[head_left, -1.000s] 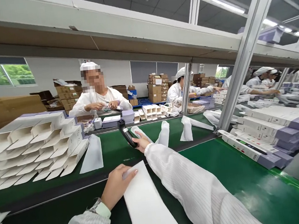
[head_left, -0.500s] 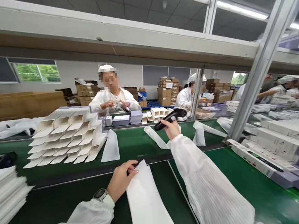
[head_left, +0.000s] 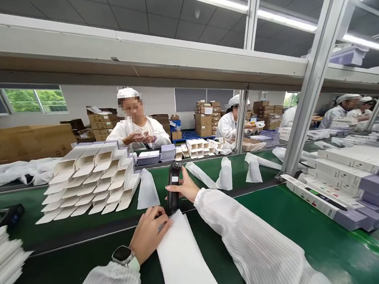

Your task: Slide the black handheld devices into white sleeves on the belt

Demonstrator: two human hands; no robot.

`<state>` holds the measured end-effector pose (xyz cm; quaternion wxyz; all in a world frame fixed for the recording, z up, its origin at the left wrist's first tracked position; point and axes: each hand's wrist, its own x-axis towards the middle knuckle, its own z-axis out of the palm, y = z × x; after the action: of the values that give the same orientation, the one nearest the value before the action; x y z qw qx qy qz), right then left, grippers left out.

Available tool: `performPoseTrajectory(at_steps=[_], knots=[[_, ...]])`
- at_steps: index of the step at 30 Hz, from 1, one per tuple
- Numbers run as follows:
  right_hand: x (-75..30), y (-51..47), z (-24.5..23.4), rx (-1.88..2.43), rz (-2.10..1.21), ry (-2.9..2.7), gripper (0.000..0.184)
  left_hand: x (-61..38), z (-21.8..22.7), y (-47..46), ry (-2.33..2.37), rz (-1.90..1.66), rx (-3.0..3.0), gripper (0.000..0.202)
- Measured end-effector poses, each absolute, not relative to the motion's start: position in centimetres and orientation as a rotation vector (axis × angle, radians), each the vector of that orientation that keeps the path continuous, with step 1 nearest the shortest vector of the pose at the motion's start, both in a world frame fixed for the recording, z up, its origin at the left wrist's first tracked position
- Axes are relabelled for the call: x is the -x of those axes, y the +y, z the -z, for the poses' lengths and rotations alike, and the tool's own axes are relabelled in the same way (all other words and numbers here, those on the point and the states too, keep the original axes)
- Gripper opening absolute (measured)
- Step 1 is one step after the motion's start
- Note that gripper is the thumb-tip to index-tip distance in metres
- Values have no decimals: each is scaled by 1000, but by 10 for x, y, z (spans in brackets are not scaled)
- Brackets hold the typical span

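Holding the device upright, clenched in my right grip, its lower end at the pouch mouth just below; my left grip pinches that pouch against the surface, steadying it.

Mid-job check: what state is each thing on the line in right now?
Black handheld device: upright, gripped by right hand, lower end at the pouch's far edge.
Flat white foam pouch: lying on green belt, far end held by left hand.
White cardboard cartons: stacked, ends open.
Purple-and-white boxes: stacked, closed.
Second black device: lying on belt at left, untouched.
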<state>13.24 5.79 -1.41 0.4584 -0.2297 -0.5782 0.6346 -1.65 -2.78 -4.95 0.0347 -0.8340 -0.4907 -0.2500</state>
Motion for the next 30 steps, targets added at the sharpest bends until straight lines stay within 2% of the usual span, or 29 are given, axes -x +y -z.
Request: performPoseTrajectory(at_steps=[14, 30], knots=[[-127, 57, 18, 661, -1419, -1545, 74, 12, 39, -33, -1574, 812, 2602, 31], [-126, 58, 9, 693, -1406, -1383, 80, 10, 35, -32, -1880, 880, 2621, 33]])
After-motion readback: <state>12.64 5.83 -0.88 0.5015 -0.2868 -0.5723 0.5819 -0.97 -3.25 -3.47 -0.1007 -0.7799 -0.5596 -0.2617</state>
